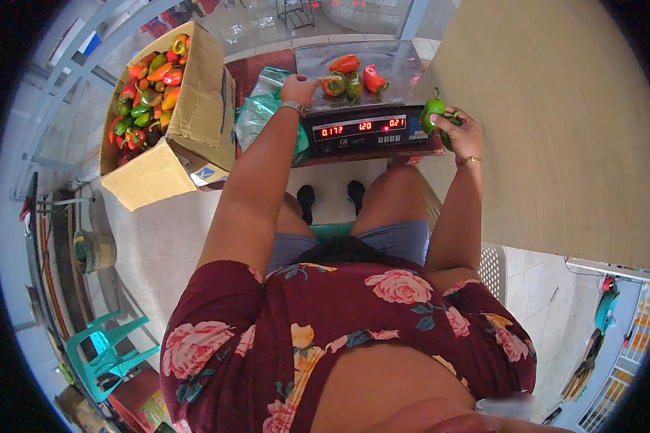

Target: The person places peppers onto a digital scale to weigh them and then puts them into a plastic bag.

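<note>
On the metal pan of a digital scale (pixel 401 62) lie a red-orange pepper (pixel 344 64), a red pepper (pixel 375 79) and two greenish peppers (pixel 334 84). The scale's red display is lit. My left hand (pixel 299 91) is at the pan's left edge, its index finger stretched towards the nearer greenish pepper; whether it touches is unclear. No object shows in that hand. Clear and green plastic bags (pixel 257 116) lie below and beside it. My right hand (pixel 460 130) holds green peppers (pixel 432 112) just right of the scale, partly hidden by the fingers.
An open cardboard box (pixel 200 92) full of red, orange and green peppers (pixel 146 103) stands at the left. A large wooden panel or tabletop (pixel 552 124) borders the right side. A green plastic chair (pixel 105 352) stands at the lower left.
</note>
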Action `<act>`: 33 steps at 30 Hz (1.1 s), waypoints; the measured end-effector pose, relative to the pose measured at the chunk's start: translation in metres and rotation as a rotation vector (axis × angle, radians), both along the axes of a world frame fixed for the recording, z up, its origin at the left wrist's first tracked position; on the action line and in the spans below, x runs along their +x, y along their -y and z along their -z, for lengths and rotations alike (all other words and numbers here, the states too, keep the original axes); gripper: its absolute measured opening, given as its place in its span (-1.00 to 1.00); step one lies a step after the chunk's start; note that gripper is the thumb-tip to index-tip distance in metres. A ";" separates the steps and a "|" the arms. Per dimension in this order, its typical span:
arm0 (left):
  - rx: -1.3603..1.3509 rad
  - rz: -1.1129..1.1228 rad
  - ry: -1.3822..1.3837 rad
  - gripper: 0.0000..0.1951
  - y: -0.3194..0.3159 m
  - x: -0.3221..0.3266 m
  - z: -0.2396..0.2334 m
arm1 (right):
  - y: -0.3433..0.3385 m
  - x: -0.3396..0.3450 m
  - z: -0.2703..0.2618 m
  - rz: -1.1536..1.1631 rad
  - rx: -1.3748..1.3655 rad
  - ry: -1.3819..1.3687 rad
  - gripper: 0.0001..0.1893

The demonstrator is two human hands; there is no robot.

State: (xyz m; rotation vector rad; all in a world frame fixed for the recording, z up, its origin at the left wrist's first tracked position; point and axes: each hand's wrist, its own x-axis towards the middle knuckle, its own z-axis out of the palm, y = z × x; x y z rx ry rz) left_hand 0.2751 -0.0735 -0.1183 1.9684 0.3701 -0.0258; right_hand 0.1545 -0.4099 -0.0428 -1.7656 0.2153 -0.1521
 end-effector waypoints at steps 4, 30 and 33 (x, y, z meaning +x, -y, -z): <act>0.015 0.015 0.007 -0.35 -0.002 0.005 0.006 | 0.000 0.002 0.001 -0.009 0.016 -0.006 -0.56; -0.989 0.423 -0.146 -0.50 0.059 -0.113 -0.063 | -0.114 0.022 0.012 -0.376 -0.173 -0.061 -0.47; -1.199 0.461 -0.250 -0.51 0.039 -0.097 -0.053 | -0.122 0.032 0.005 -0.369 0.703 -0.392 -0.29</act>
